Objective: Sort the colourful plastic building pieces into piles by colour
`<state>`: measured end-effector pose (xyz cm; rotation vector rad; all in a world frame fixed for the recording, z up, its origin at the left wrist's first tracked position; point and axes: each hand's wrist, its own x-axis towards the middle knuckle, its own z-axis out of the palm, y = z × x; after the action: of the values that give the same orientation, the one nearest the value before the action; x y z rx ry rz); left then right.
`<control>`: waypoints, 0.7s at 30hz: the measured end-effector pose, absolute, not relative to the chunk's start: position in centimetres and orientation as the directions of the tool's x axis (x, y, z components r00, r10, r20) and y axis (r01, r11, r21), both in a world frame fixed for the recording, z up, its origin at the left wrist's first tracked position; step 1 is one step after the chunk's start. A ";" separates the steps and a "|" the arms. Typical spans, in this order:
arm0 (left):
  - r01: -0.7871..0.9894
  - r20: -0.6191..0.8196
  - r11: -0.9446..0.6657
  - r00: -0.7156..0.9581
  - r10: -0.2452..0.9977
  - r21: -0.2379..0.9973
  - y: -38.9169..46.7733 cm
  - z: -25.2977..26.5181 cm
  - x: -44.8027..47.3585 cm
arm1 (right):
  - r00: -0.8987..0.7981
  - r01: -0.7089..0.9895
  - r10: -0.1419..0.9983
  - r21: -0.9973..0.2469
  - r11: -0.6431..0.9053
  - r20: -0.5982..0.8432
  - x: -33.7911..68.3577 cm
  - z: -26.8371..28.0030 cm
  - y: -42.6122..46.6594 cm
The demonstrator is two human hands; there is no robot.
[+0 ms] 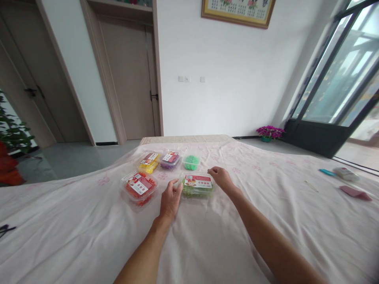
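a bed draped in a pale flowered sheet (266, 236) fills a bright room. the left hand (171, 198) is pressed half-open against the left end of the green-filled clear box (197, 185), the right hand (220, 177) curled loosely at its far right corner. the box, mid-sheet toward the far edge, is judged light, thin-walled and slippery, best gripped by both short ends. the red-filled box (139, 188) lies just left; yellow (149, 162), purple (170, 159) and an open green tub (191, 162) lie beyond.
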<state>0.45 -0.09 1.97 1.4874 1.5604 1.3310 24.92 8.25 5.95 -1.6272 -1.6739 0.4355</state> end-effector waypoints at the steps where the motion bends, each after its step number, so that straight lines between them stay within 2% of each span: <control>1: 0.359 0.202 -0.118 -0.207 0.957 0.926 0.1 1.9 0.5 | 0.066 0.727 0.958 -0.672 0.145 0.278 24.8 6.0 8.5; 5: 0.377 0.162 -0.060 -0.245 0.956 0.924 0.5 1.8 0.5 | 0.014 0.714 0.969 -0.681 0.163 0.247 25.0 5.5 9.7; 12: 0.352 0.013 0.056 -0.191 0.981 0.934 0.8 2.7 0.1 | -0.063 0.648 0.997 -0.759 0.065 0.032 25.9 5.2 10.2; 18: 0.088 -0.253 0.253 -0.007 0.967 0.964 1.0 3.6 -0.5 | -0.165 0.432 0.985 -0.902 0.019 -0.058 25.9 4.6 9.8; 21: 0.040 -0.307 0.305 0.054 0.950 0.951 1.0 3.9 -0.9 | -0.195 0.386 0.977 -0.923 -0.010 -0.092 25.9 4.6 9.9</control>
<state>-0.88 0.97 3.94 1.0264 1.3191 0.9205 25.90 9.86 4.56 -1.4308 -1.6376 1.1946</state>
